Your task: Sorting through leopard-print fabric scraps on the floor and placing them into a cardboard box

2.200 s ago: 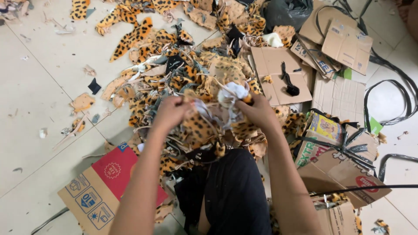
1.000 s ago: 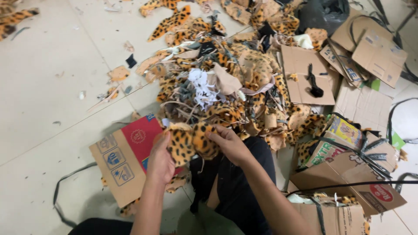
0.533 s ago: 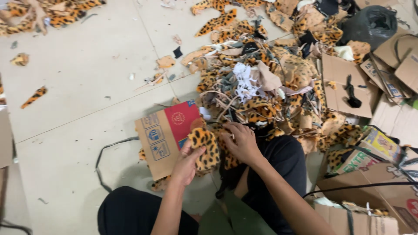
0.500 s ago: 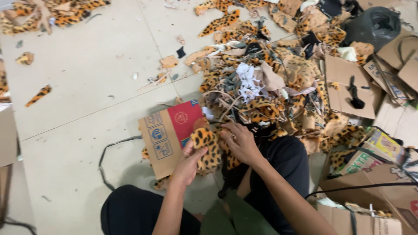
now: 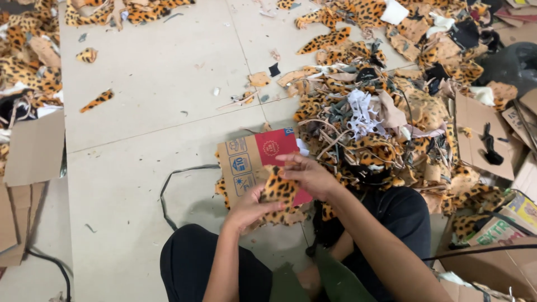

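A fabric-cutting workshop, worked at floor level. Bare tiled floor [image 5: 140, 168] strewn with leopard-print fabric offcuts [image 5: 363, 128] heaped far and right, more scraps [image 5: 22, 61] piled at the far left, flattened cardboard boxes [image 5: 481, 134] at the right, loose black straps [image 5: 168, 190] trailing nearby.

Pale tiled floor [image 5: 156, 140], scrap-littered

Fabric piece [image 5: 278, 189] over flattened box [image 5: 254, 163]; scrap heap [image 5: 386, 128] right, perhaps touching.
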